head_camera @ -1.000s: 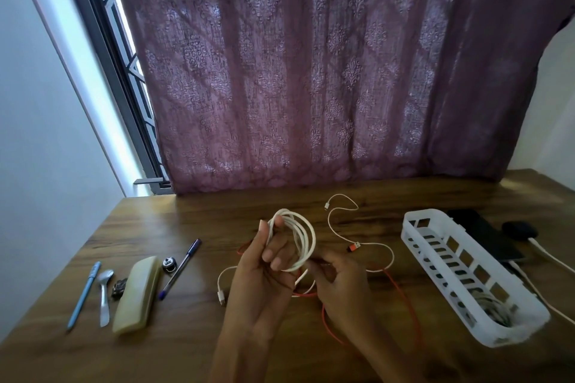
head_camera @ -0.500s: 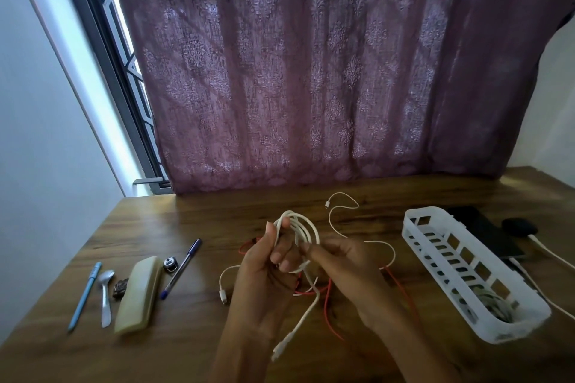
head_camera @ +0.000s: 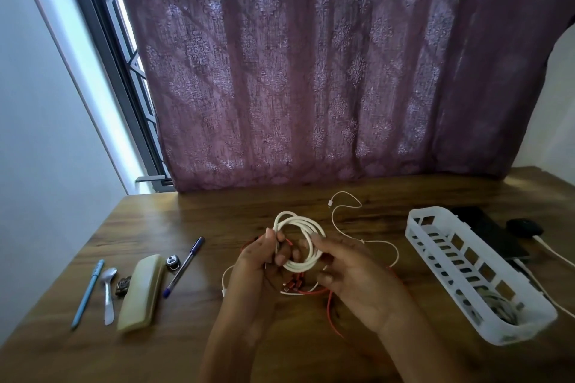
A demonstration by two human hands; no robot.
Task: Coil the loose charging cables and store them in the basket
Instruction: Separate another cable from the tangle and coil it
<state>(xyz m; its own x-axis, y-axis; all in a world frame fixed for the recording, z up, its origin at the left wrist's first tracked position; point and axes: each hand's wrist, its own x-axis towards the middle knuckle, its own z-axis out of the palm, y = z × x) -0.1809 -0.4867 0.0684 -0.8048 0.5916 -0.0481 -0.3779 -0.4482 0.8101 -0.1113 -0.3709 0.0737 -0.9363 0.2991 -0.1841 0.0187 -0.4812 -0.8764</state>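
A thick white cable [head_camera: 303, 221] is wound into a round coil above the middle of the wooden table. My left hand [head_camera: 259, 261] grips the coil's left side. My right hand [head_camera: 348, 270] holds its right side with thumb and fingers curled round the loops. Under my hands lies a loose red cable [head_camera: 334, 308] with red plugs. A thin white cable [head_camera: 339, 211] snakes over the table behind them. The white slotted basket [head_camera: 435, 227] stands at the right, with a coiled cable [head_camera: 497, 308] lying in its near end.
At the left lie a light blue pen [head_camera: 88, 292], a spoon [head_camera: 108, 292], a beige case [head_camera: 143, 292], a small round metal object [head_camera: 172, 262] and a dark blue pen [head_camera: 183, 267]. A black phone [head_camera: 491, 233] and a black charger [head_camera: 524, 227] sit behind the basket. A purple curtain hangs behind the table.
The dangling white cable end has been wound up into the coil. My right hand has moved from under the coil to its right side, and the coil now faces me as a full ring.
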